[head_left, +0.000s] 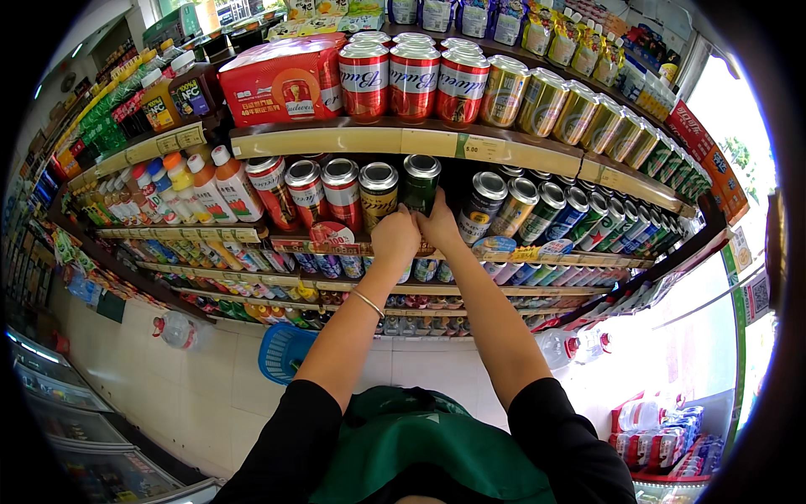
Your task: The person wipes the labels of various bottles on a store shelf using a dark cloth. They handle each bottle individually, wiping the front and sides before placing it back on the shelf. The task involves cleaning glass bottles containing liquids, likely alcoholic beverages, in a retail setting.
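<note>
Both hands, left hand (395,238) and right hand (440,225), are wrapped around a dark green can (419,183) standing on the wooden store shelf (353,143), squeezed between a gold can (379,192) and black cans (484,204). Pale tiled floor (210,395) below, with a blue basket (284,353) sitting there.

A dark green can (419,185) with a silver top stands upright on the second shelf (353,247), at the front edge, just right of a gold-and-black can (378,193) and left of a dark gap in the row. Both hands are on its lower half: the left hand (395,238) at its left side, the right hand (440,225) at its right.
</note>
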Available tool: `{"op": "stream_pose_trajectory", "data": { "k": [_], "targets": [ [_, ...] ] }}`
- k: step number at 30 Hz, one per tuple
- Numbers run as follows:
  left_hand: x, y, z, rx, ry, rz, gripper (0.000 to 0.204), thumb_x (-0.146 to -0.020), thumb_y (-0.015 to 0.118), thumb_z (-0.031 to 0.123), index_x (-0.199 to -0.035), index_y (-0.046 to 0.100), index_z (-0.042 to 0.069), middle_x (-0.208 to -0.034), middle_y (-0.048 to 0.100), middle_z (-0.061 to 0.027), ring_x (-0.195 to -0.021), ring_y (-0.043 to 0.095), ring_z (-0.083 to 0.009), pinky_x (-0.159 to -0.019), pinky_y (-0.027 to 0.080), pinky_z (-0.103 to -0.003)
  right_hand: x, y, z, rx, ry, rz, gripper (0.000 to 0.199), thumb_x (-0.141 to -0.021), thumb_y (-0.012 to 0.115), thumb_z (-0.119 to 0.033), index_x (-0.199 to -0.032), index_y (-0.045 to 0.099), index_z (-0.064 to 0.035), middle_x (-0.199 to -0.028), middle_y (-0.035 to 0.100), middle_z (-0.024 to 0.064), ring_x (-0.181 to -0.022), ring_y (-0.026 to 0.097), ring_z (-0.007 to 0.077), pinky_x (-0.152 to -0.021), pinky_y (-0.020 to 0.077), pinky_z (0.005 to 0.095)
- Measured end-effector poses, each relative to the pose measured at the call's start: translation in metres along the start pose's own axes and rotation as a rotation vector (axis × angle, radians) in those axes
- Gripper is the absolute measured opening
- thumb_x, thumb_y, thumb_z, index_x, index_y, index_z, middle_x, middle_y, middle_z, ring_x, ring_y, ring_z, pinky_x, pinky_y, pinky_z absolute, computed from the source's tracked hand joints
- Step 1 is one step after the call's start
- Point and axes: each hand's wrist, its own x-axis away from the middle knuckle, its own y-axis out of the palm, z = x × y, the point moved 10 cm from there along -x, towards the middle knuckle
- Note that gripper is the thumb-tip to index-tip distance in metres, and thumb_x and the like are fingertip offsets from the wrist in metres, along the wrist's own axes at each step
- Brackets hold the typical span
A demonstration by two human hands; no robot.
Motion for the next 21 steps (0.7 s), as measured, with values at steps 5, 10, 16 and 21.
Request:
{"op": "stream_pose_trajectory", "data": {
  "k": [5, 10, 16, 21],
  "targets": [
    [0.015, -0.017, 0.004, 0.063, 0.074, 0.063, 0.038, -0.097, 0.051, 0.025, -0.12, 0.063, -0.003, -0.085, 0.069, -0.0238, -0.074, 0.068, -0.0381, -0.063, 0.055, -0.047, 0.02, -0.008, -0.006, 0.014, -0.026, 0.077, 0.087, -0.081, 0.073, -0.023, -0.15, 0.024, -0.0023, -0.123, 0.058, 0.0327, -0.115, 0.058, 0.0465, -0.095, 0.0481, 0.0449],
    [0.07, -0.063, -0.019, 0.245, 0.118, 0.142, 0.024, -0.094, 0.059, 0.021, -0.111, 0.069, 0.006, -0.089, 0.071, -0.0166, -0.075, 0.068, -0.0353, -0.063, 0.054, -0.044, 0.109, -0.023, -0.096, 0.147, -0.35, 0.233, 0.062, -0.087, 0.069, -0.012, -0.142, 0.041, -0.0027, -0.134, 0.052, 0.0211, -0.124, 0.05, 0.0391, -0.1, 0.0445, 0.0418],
    [0.143, -0.087, -0.132, 0.248, -0.025, 0.148, 0.023, -0.087, 0.061, 0.012, -0.107, 0.071, 0.007, -0.087, 0.07, -0.0156, -0.078, 0.067, -0.0353, -0.066, 0.053, -0.044, 0.165, 0.114, -0.136, -0.012, -0.458, -0.093, 0.047, -0.087, 0.066, -0.006, -0.132, 0.052, -0.0025, -0.125, 0.058, 0.0219, -0.115, 0.057, 0.0396, -0.097, 0.0464, 0.0409],
    [0.213, -0.119, -0.274, 0.198, -0.154, 0.185, 0.023, -0.088, 0.059, 0.01, -0.108, 0.07, 0.008, -0.089, 0.07, -0.0145, -0.083, 0.066, -0.0347, -0.07, 0.053, -0.043, 0.205, 0.266, -0.143, -0.099, -0.354, -0.336, 0.047, -0.086, 0.069, -0.008, -0.13, 0.055, -0.004, -0.124, 0.06, 0.0204, -0.112, 0.059, 0.0384, -0.094, 0.0484, 0.0408]
  ]
}}
